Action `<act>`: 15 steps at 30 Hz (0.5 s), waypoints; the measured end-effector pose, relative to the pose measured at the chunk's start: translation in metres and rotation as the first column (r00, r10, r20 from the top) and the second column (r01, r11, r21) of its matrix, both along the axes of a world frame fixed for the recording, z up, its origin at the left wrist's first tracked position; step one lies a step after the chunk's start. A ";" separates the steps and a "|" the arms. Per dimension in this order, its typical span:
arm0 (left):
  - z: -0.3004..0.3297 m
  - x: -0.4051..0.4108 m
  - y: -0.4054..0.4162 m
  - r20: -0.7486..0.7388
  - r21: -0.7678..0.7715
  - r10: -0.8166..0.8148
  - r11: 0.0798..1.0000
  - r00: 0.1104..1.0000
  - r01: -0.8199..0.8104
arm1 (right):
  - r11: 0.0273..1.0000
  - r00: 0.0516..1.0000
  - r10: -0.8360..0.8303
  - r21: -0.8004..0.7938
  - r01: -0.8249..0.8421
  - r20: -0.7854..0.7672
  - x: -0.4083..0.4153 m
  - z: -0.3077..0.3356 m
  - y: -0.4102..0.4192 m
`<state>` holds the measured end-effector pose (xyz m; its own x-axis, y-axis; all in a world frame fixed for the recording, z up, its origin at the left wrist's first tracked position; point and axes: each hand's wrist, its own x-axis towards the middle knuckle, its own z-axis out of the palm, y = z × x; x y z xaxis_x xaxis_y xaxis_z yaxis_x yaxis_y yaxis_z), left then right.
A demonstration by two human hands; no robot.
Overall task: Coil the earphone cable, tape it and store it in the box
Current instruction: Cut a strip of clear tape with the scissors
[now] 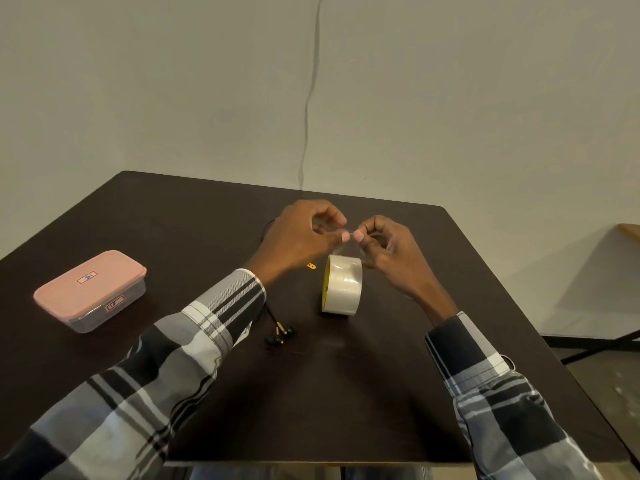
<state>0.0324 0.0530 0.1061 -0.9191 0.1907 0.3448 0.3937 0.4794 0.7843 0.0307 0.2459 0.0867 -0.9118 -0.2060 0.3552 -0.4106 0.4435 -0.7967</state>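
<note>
A roll of clear tape point(342, 289) stands on its edge in the middle of the dark table point(381, 375). A strip of tape point(346, 247) is pulled up from the roll. My left hand point(304, 237) and my right hand point(388, 247) both pinch this strip above the roll, thumbs almost touching. The black earphones point(280, 336) lie on the table under my left forearm, their cable partly hidden by the sleeve; a loop of cable point(267, 226) shows behind my left hand. The box point(91, 289), clear with a pink lid, sits shut at the left.
A small orange scrap point(311, 266) lies on the table left of the roll. The table's right edge runs diagonally, with floor and another table's legs point(602, 344) beyond. A wall stands behind the table.
</note>
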 end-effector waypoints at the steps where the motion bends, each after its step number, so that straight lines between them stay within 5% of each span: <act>1: 0.002 0.000 -0.001 -0.026 -0.015 0.016 1.000 1.000 -0.016 | 1.000 1.000 0.005 -0.006 -0.005 0.001 0.000 0.001 0.000; 15: 0.019 -0.009 0.002 -0.065 -0.280 0.057 0.957 0.996 -0.073 | 0.993 0.994 -0.100 0.054 0.101 -0.036 -0.002 0.002 0.009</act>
<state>0.0235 0.0554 0.1255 -0.9135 0.2281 0.3368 0.3937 0.7035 0.5917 0.0289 0.2549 0.0883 -0.9168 -0.1343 0.3760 -0.3873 0.5273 -0.7563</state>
